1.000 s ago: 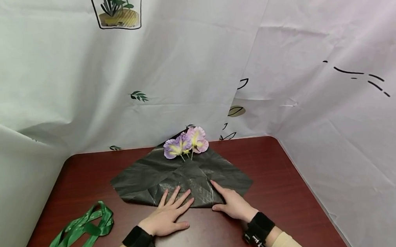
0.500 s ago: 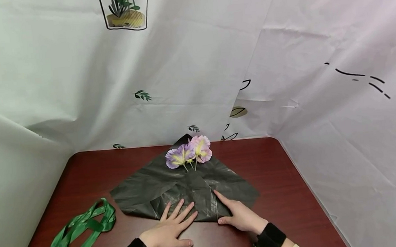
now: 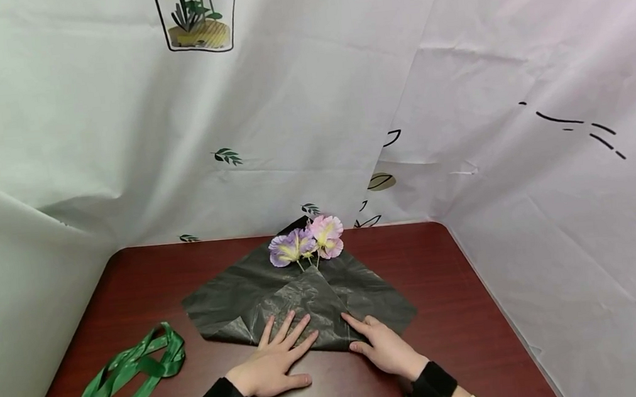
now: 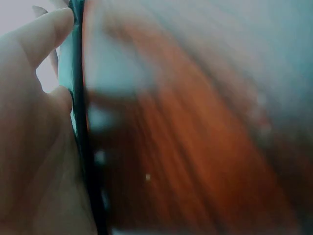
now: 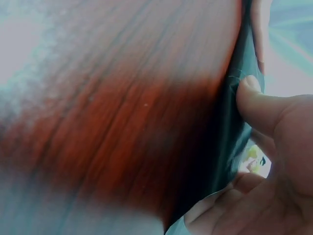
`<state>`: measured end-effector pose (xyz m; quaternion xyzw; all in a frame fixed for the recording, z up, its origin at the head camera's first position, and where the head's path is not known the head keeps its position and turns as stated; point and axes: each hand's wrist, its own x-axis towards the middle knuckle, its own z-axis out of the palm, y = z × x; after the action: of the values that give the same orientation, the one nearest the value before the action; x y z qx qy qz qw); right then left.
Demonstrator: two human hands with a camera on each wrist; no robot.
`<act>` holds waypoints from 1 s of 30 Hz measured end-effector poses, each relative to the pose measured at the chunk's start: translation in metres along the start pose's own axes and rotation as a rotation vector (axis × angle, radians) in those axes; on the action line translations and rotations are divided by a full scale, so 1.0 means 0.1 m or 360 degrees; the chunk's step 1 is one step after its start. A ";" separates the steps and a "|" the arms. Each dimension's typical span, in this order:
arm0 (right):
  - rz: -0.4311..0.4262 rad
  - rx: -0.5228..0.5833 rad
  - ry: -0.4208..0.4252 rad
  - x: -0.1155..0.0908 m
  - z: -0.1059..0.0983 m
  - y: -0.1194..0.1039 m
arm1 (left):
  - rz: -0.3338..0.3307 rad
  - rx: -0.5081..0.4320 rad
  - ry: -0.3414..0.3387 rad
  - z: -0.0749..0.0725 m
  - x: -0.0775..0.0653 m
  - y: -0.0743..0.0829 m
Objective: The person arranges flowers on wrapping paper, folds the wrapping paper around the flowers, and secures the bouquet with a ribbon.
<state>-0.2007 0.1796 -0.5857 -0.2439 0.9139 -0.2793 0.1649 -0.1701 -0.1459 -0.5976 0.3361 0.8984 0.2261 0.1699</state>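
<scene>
A sheet of black wrapping paper [image 3: 219, 305] lies on the table, its front part folded up over the stems of a purple flower [image 3: 285, 250] and a pink flower [image 3: 326, 232]. The blooms show above the fold, toward the far corner. My left hand [image 3: 270, 366] rests on the paper's front edge with its fingers spread flat. At the right of that edge my right hand [image 3: 389, 348] pinches the paper, index finger stretched over it and the other fingers bent. In the right wrist view the thumb [image 5: 259, 105] presses at the black edge.
A loosely looped green ribbon [image 3: 134, 372] lies on the left side of the reddish-brown table [image 3: 438, 276]. White printed sheeting [image 3: 298, 99] stands behind the table and along both sides.
The folded flap now lies higher and smoother over the stems. My right fingers have bent in at the edge, while the left hand stays spread. The head view has shifted a little.
</scene>
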 end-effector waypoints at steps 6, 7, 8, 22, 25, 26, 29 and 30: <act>0.0014 0.0041 0.0070 0.01 0.02 0.02 | 0.0029 -0.0002 0.0079 -0.02 -0.03 -0.05; 0.0009 0.0032 0.0085 0.01 0.02 0.03 | 0.0037 -0.0006 0.0093 -0.02 -0.04 -0.05; 0.0005 0.0025 0.0092 0.02 0.02 0.03 | 0.0044 -0.0007 0.0106 -0.03 -0.05 -0.06; 0.0017 -0.0031 0.0096 0.11 -0.05 0.03 | -0.0185 -0.0021 0.0305 -0.11 -0.20 -0.33; -0.0016 -0.0087 0.0144 0.10 -0.02 0.02 | -0.0247 -0.0055 0.0270 -0.11 -0.20 -0.35; -0.0027 -0.0106 0.0162 0.09 -0.01 0.02 | -0.0256 -0.0061 0.0261 -0.11 -0.20 -0.36; -0.0052 -0.0155 0.0213 0.07 0.01 0.02 | -0.0286 -0.0058 0.0223 -0.11 -0.19 -0.36; -0.0059 -0.0168 0.0225 0.07 0.01 0.02 | -0.0292 -0.0056 0.0223 -0.11 -0.19 -0.37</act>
<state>-0.2067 0.1770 -0.5891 -0.2488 0.9321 -0.2502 0.0816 -0.1809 -0.1869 -0.6047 0.2329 0.9309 0.2481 0.1325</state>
